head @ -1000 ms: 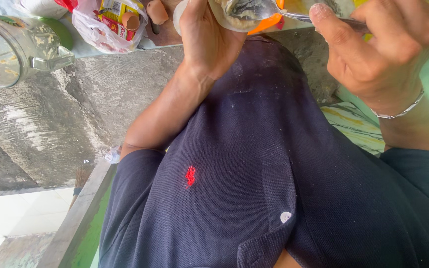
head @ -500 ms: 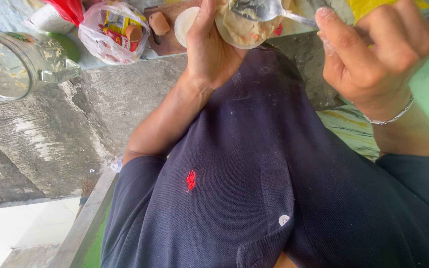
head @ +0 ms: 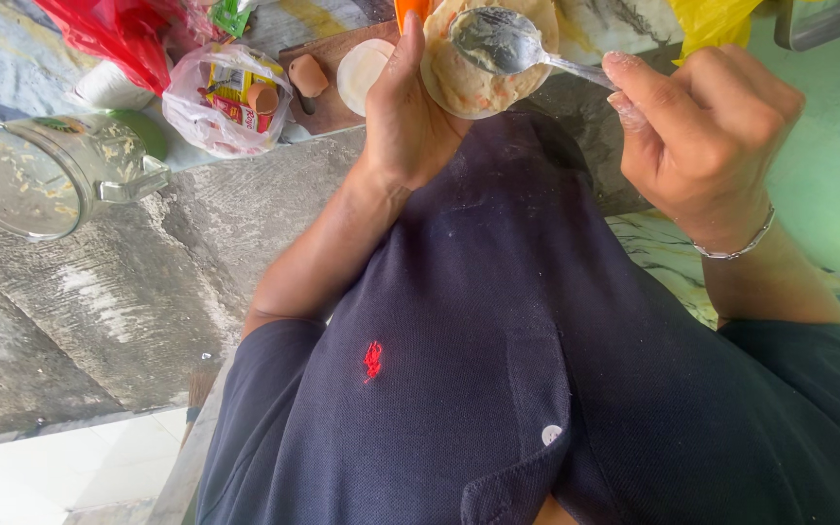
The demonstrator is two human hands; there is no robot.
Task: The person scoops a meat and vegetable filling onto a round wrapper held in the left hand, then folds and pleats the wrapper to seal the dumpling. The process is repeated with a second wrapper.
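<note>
The left hand (head: 402,117) is cupping a soft, floppy round dough disc (head: 486,60) from underneath, fingers clamped on its edge, while the right hand (head: 702,136) is pinching the thin handle of a hard, shiny metal spoon (head: 494,41) just above that dough.

- Bare desk (head: 138,282) lay open below the glass jug (head: 46,180).
- Jug, plastic bag (head: 226,97) and cutting board (head: 328,83) crowded the far strip.
- Yellow bag (head: 712,21) blocked the right corner.
</note>
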